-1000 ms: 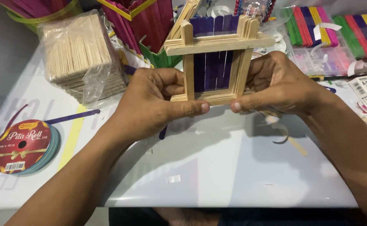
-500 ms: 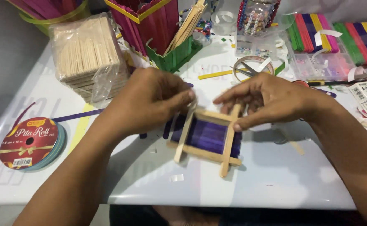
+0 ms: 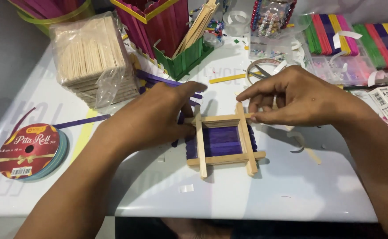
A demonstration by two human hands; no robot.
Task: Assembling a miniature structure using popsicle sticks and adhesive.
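Stick frame lay flat on the white counter, below the green stick holder. Left hand pressed its left edge, fingers together; right hand pinched the frame's upper right corner.

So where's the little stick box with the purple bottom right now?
The stick box lies flat on the white table, mid-view, between the left hand and the right hand, which both touch its far edge.
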